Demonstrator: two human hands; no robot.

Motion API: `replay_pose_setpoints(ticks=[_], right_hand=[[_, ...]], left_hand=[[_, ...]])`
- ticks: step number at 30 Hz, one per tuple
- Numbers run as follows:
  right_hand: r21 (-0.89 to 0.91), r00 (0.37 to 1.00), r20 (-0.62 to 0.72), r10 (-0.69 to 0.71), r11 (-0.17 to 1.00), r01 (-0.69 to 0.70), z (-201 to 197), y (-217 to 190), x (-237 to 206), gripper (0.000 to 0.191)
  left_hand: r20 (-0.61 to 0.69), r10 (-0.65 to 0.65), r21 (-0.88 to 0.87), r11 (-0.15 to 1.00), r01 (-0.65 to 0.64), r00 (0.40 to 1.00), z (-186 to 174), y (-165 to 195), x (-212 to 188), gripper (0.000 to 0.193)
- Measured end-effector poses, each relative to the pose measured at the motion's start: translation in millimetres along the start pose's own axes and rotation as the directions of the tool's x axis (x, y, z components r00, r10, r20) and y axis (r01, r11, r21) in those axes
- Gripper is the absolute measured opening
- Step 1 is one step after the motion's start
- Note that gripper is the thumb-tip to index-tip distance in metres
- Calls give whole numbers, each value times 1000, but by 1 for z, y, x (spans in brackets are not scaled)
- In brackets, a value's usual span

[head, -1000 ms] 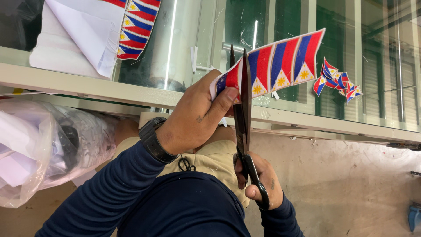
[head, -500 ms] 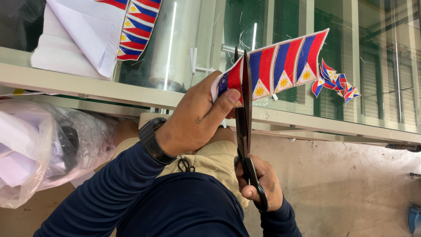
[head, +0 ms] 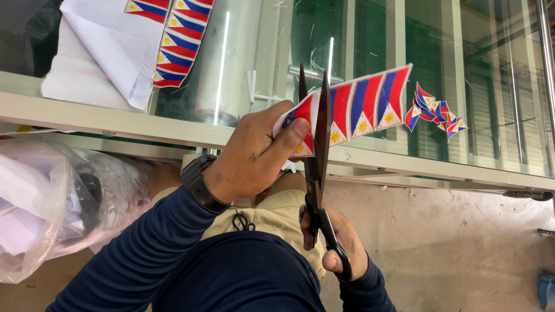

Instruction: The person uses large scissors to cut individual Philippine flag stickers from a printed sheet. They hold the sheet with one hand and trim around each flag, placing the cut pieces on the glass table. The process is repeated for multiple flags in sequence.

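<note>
left hand (head: 254, 159) pinches flag strip (head: 361, 104) mid-frame; right hand (head: 338, 242) grips scissors (head: 318, 162). strip thin, floppy; hold near cut.

glossy printed strip (head: 358, 110), dark metal scissors (head: 318, 173)

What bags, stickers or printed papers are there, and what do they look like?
Printed strip: held by the left hand at the scissors, red, blue and white panels with yellow stars.
Cut pieces: small pile on the glass table, same colours.
Printed sheet: top left, white with matching strips.
Plastic bag: lower left, clear and crumpled.
No screens or signs.
</note>
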State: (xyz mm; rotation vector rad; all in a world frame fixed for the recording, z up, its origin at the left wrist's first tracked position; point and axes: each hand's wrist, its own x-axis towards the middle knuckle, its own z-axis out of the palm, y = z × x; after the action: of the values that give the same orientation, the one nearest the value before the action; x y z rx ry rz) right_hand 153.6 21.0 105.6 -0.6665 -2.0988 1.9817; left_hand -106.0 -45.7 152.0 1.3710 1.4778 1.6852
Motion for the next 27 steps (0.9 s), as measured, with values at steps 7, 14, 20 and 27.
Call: replay_pose_setpoints(ticks=[7,14,20,27], right_hand=[[-24,999,-28,-36,999,35,5,-5,3,105],[3,998,-29,-57,998,58,6,-4,2,102],[-4,996,-61,-59,998,59,5,-2,2,94],[-25,995,-81,-57,998,55,5,-2,2,90]], left_hand=[[54,16,-63,998,-12,998,0,6,-4,44],[66,7,-77,997,-2,998,1,8,-5,45],[52,59,-103,993,-53,997,2,9,-3,44],[61,35,-108,994,-28,998,3,10,-2,44]])
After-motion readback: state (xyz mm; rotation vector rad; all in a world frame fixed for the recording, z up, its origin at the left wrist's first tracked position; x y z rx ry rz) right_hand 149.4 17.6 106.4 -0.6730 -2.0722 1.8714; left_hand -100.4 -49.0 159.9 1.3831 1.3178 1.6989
